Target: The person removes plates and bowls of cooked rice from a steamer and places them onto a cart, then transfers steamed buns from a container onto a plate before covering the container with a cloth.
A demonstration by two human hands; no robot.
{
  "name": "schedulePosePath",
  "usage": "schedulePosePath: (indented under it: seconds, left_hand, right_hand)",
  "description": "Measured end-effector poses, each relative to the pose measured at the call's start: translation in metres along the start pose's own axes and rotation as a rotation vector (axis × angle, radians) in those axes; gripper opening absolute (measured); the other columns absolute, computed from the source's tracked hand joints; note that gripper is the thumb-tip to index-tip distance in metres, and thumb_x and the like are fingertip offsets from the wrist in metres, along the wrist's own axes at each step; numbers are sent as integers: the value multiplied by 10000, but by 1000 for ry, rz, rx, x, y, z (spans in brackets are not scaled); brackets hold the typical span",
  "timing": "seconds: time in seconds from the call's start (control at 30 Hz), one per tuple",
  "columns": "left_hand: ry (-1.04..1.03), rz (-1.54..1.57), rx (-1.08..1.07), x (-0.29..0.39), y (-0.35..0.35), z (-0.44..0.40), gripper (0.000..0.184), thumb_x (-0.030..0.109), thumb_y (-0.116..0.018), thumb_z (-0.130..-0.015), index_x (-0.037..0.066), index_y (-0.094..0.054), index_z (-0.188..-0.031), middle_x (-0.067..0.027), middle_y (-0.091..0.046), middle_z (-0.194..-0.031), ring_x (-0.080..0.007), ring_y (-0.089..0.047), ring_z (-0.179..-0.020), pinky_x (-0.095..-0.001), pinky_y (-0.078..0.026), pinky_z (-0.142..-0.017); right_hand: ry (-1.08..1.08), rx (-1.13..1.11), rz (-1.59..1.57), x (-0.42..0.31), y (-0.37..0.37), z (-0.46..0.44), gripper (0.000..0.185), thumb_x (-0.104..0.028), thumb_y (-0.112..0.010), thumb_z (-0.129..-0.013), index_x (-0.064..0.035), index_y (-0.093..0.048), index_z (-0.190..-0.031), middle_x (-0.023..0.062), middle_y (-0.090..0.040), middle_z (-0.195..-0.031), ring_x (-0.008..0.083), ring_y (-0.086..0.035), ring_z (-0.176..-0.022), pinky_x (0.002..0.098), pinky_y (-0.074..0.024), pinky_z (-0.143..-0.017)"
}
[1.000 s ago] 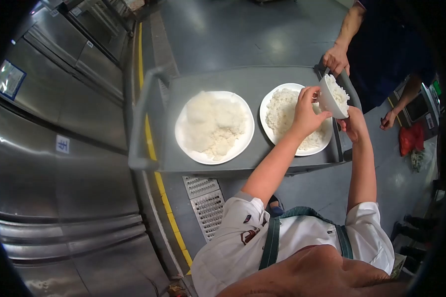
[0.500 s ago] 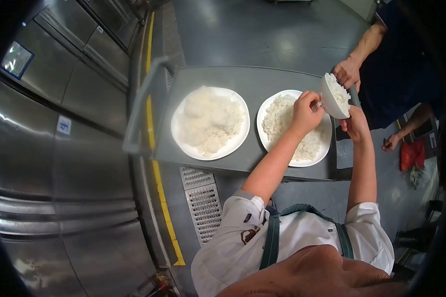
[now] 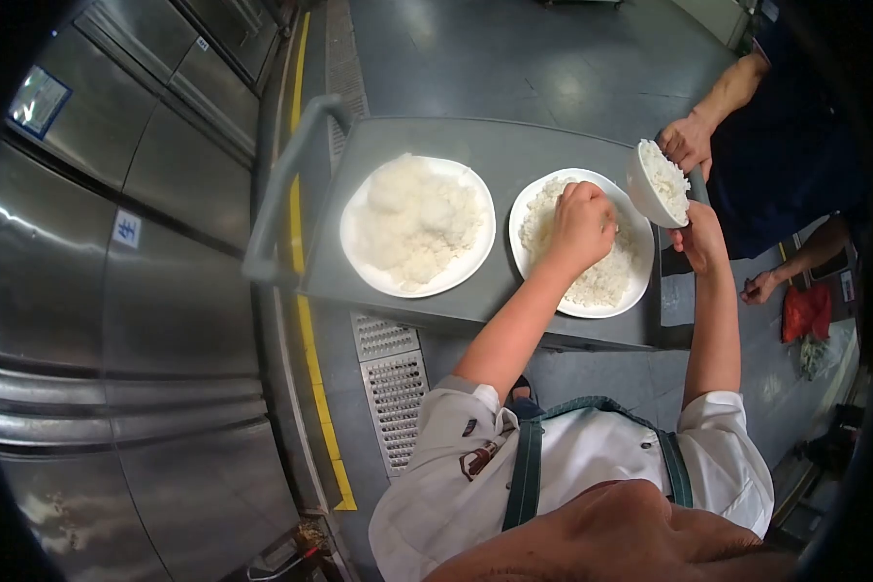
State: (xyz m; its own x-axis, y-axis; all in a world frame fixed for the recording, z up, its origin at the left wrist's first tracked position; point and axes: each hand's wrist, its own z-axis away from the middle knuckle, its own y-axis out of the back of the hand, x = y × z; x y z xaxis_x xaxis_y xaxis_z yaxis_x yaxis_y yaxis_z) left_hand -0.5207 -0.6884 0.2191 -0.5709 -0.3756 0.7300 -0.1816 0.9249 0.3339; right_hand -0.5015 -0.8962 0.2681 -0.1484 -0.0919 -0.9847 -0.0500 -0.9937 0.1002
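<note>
Your right hand has its fingers clasped on the lower side of a white bowl. You hold that bowl up off the cart, just beside the far right part of the right-hand plate, with its mouth tilted toward your right. The rice in the bowl comes up to the rim and seems to mound above it, so the filling looks largely done, in my judgement.

Your left hand is over the right-hand plate, its fingers bent down toward the rice on that plate. Whether they pinch some grains or only hang above them, I cannot tell. Plenty of rice lies there, so that plate appears far from used up.

The left-hand plate carries a broad heap of rice, apart from both your hands. You have not set the bowl down; that much looks left undone. Near the bowl, a co-worker's hand rests at the far right corner of the cart.
</note>
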Motion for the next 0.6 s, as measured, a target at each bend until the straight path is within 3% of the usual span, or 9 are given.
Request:
schedulePosePath:
  seconds: [0.23, 0.33, 0.53, 0.6]
  left_hand:
    - [230, 577, 154, 14, -10, -12, 193, -7, -603, -675, 7, -550, -860, -82, -524, -870, -97, -503, -583, -219, -421, -560]
    - [188, 687, 201, 7, -17, -13, 161, 5, -592, -711, -5, -542, -864, -69, -534, -846, -80, -503, -577, -209, -418, -559]
    - [158, 618, 137, -8, -20, -19, 101, 14, -572, -726, -8, -555, -824, -59, -548, -769, -99, -522, -604, -223, -425, -566]
    - [187, 497, 27, -7, -19, -16, 61, 11, -572, -718, -3, -567, -777, -69, -550, -768, -118, -535, -618, -233, -431, -576]
  right_hand:
    - [0, 17, 20, 2, -5, 5, 229, -167, -419, -813, 2, -542, -719, 52, -514, -540, 82, -437, -367, 203, -336, -315]
    - [5, 29, 26, 2, -8, 6, 231, -169, -416, -814, 2, -541, -721, 53, -515, -540, 83, -438, -365, 203, -339, -315]
    - [10, 10, 22, -2, -12, 7, 231, -170, -419, -816, 2, -541, -721, 51, -511, -539, 83, -439, -371, 201, -343, -321]
    - [-2, 11, 8, -3, -12, 7, 231, -172, -420, -815, 1, -542, -721, 49, -509, -538, 83, -439, -375, 200, -346, -325]
